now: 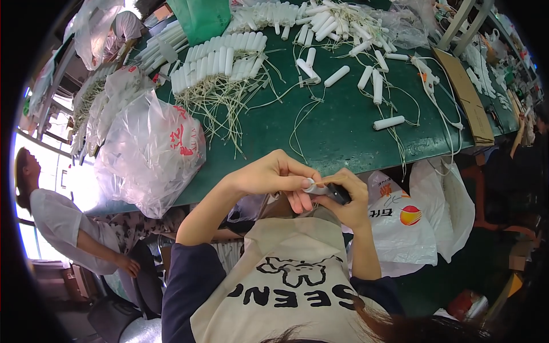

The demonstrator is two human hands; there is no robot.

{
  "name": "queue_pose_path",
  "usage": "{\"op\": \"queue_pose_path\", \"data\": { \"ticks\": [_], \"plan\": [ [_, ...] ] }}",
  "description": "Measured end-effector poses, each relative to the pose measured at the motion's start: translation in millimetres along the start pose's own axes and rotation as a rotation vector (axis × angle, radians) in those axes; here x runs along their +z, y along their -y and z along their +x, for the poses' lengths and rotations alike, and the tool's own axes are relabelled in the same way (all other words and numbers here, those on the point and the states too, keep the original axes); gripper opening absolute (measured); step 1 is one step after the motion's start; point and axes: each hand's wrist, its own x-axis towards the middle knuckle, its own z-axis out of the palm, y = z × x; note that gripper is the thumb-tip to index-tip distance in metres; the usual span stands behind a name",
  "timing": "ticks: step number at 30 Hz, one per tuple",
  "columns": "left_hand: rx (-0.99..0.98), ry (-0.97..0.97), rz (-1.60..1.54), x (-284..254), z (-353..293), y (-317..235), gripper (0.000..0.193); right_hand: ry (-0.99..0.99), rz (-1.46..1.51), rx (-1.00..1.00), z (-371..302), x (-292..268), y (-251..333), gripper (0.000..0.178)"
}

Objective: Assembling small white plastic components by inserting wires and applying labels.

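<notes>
While the left hand (280, 176) is pinching a white tube (311, 186) by the green table's near edge (337, 134), the right hand (350, 197) is grasping a dark, tool-like object (338, 195) beside it, apparently working its end, the next move likely calling for steady hold.

Counted: one left hand (280, 176), one right hand (350, 199); at them, one white cylinder (309, 186), one black object (339, 195). On worktop (251, 143): one green plastic bag (200, 20), one cardboard strip (464, 97), wired white cylinders (377, 87) in dozens, overlapping, exact tally impossible. Left: one large red-printed translucent bag (146, 157), one co-worker (71, 228).
</notes>
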Motion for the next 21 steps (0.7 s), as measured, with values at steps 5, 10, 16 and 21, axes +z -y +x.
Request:
{"op": "queue_pose_path", "data": {
  "ticks": [5, 10, 16, 21],
  "plan": [
    [0.062, -0.146, -0.060, -8.2, -2.1, 4.5, 0.023, -0.179, 0.135, 0.207, -5.8, -7.8, 3.4, 0.021],
    [0.034, -0.229, -0.062, -10.4, -4.0, -1.3, 0.023, -0.197, 0.309, 0.407, -12.3, -34.6, -2.1, 0.017],
    [0.039, -0.238, -0.047, -11.9, -2.8, -0.5, 0.023, 0.054, 0.165, 0.533, -8.7, -48.8, 3.4, 0.027],
    [0.001, -0.182, -0.048, -10.3, -3.7, -2.1, 0.023, 0.100, 0.070, 0.477, -4.7, -49.0, 2.4, 0.031]
  ]
}}
